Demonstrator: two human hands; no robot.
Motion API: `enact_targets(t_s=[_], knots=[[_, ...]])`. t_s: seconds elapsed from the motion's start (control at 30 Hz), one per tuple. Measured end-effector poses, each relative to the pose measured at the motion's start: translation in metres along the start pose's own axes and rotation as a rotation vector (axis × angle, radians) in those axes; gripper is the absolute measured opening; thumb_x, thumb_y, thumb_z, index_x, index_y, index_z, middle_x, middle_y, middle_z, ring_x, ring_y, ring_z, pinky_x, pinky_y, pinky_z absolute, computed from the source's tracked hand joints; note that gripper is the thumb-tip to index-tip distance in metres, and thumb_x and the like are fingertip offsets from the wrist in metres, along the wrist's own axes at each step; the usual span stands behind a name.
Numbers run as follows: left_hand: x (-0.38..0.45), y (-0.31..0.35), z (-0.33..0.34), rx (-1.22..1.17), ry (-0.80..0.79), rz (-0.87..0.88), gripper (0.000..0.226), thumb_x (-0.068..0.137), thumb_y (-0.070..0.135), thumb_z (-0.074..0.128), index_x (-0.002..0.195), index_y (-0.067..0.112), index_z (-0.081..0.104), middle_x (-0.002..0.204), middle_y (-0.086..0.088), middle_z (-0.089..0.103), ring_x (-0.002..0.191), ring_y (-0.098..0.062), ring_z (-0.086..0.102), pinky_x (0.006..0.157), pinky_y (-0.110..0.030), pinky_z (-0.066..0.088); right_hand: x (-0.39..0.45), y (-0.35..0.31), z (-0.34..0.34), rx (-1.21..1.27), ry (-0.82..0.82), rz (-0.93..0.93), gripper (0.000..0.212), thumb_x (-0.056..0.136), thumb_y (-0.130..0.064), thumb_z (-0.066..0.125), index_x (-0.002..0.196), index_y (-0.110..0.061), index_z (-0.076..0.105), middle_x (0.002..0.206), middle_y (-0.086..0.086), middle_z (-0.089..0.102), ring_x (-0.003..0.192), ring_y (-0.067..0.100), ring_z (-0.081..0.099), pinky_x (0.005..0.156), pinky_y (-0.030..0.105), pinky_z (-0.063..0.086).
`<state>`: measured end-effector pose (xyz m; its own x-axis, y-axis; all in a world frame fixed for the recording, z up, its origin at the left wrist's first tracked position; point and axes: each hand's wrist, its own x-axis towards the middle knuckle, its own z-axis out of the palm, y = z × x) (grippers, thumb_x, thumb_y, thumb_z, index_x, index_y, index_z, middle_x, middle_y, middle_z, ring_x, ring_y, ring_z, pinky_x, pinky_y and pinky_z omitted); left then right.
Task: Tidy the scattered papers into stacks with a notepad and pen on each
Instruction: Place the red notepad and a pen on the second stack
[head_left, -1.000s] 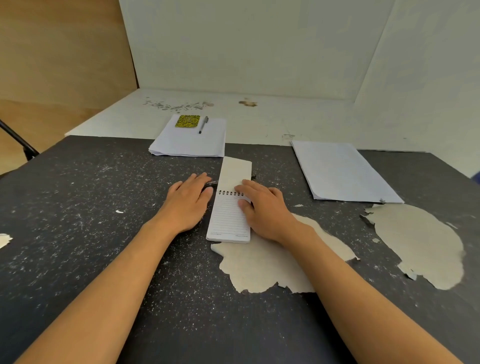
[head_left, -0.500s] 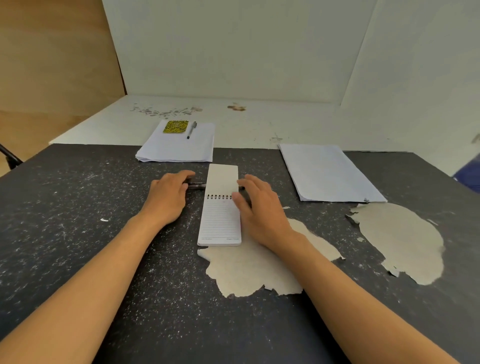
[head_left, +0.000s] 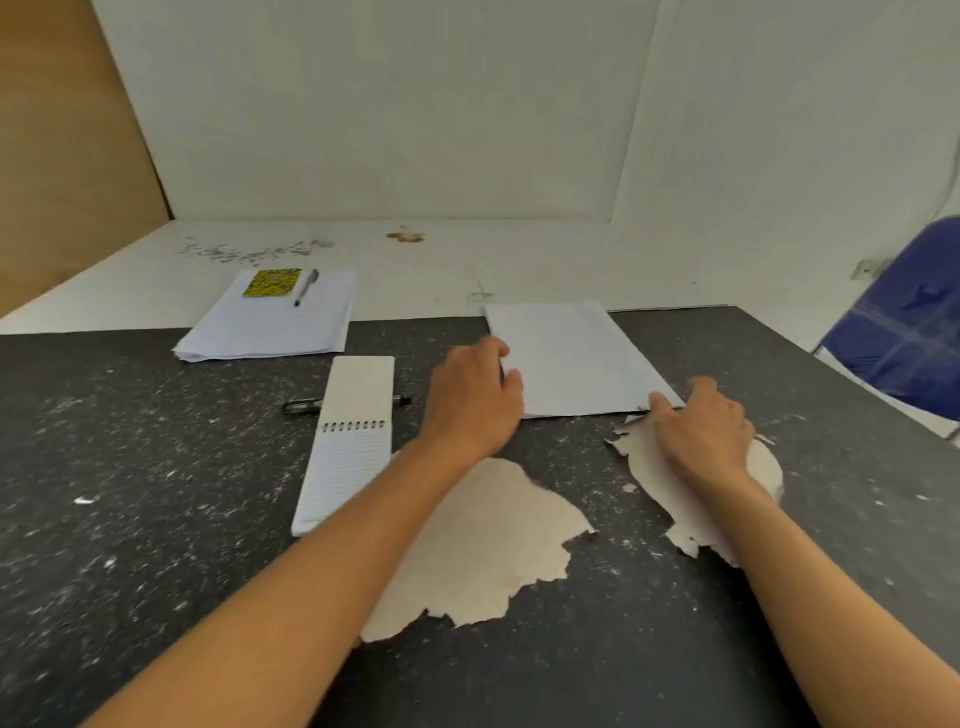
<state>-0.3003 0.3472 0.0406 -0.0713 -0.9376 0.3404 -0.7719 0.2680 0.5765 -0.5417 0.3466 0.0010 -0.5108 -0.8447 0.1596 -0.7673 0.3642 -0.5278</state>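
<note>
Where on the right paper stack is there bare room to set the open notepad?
The right stack is bare across its top; left hand holds its left edge, right hand its near right corner. The far stack is crowded at its far end by a yellow notepad and pen.

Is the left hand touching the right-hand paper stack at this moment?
Touching. The head view shows the left hand at the stack's left edge, with fingers and thumb overlapping the paper and no dark table visible between them.

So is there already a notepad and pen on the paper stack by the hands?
No, the right stack is bare on top; the white notepad and black pen lie on the table beside it.
</note>
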Motion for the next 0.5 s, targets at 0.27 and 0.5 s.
enact_targets(t_s=[0.27, 0.5], knots=[[0.0, -0.002, 0.078, 0.409, -0.265, -0.122, 0.071, 0.103, 0.051, 0.019, 0.158, 0.008, 0.008, 0.166, -0.015, 0.001, 0.154, -0.028, -0.003, 0.124, -0.046, 0.001, 0.019, -0.01, 0.001, 0.011, 0.023, -0.138, 0.056, 0.094, -0.033, 0.052, 0.144, -0.011, 0.04, 0.132, 0.013, 0.059, 0.127, 0.033, 0.044, 0.105, 0.049, 0.035], [0.003, 0.0, 0.082, 0.462, -0.248, -0.098, 0.072, 0.103, 0.051, 0.017, 0.158, 0.006, 0.009, 0.166, -0.015, 0.004, 0.154, -0.027, 0.0, 0.124, -0.046, 0.004, 0.028, -0.025, 0.014, 0.01, 0.008, -0.048, 0.047, 0.09, -0.033, 0.055, 0.126, -0.004, 0.049, 0.124, 0.018, 0.059, 0.117, 0.038, 0.051, 0.099, 0.047, 0.041]])
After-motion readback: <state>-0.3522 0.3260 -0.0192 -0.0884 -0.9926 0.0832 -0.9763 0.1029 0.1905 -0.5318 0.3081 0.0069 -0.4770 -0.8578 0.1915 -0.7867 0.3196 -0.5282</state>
